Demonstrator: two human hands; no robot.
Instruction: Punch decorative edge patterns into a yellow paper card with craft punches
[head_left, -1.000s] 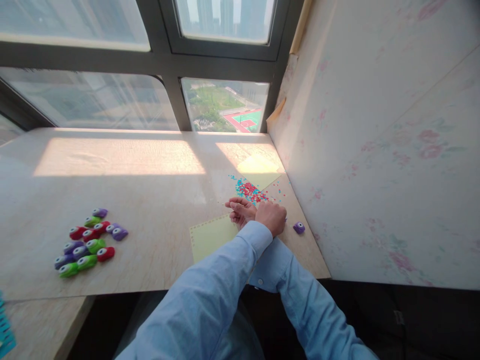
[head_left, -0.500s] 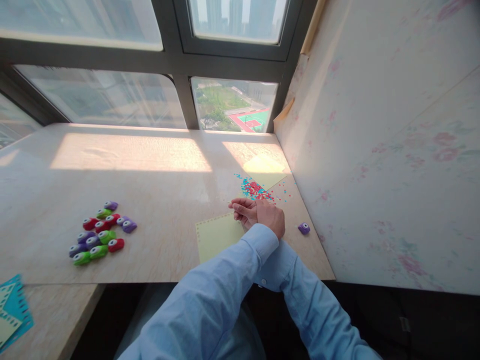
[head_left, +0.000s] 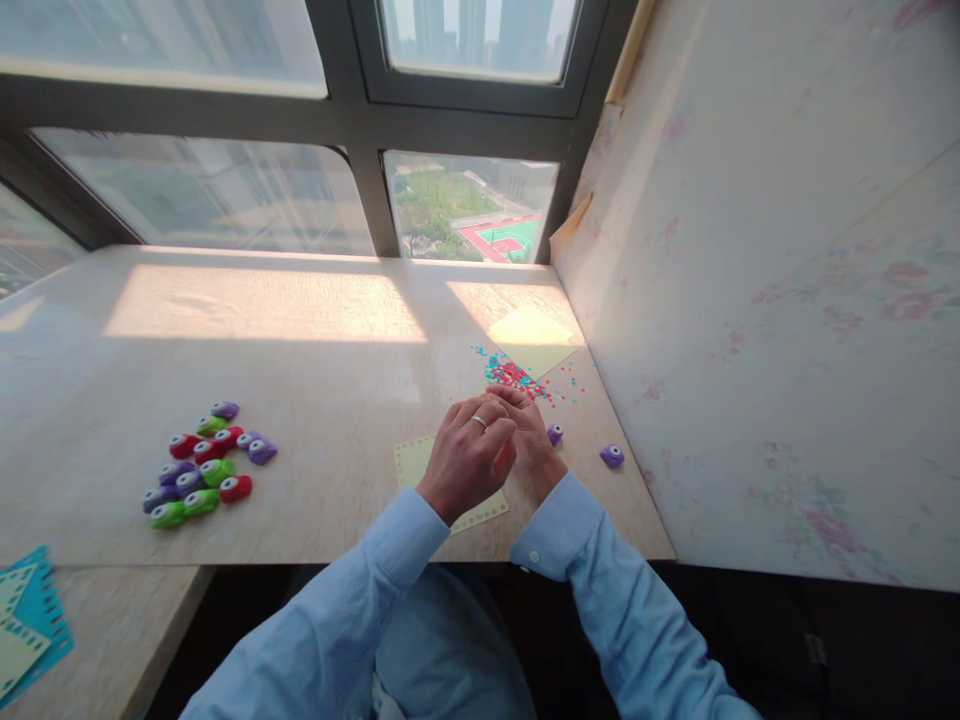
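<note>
1. Head view: the counter (head_left: 330, 410) carries the work, with a papered wall along its right edge.
2. Near yellow sheet (head_left: 413, 460): lies under the hands, with small cutouts along its visible edges. Best practice is to leave it flat and avoid creasing it with the cuffs.
3. Far yellow sheet (head_left: 538, 358): lies beyond the confetti, partly sunlit.
4. Hands: the left hand (head_left: 472, 445) and right hand (head_left: 531, 440) meet, fingers curled inward, the left partly covering the right. Whether they grip anything cannot be told. The step appears to be fine finger work; light fingertip pressure and steady wrists should serve best.
5. Purple punches: one (head_left: 555, 435) sits just beside the right hand, another (head_left: 612, 457) farther right. Allow elbow clearance.
6. Confetti (head_left: 510, 375): red and blue bits lie just beyond the fingertips. Sideways sweeps could scatter them.
</note>
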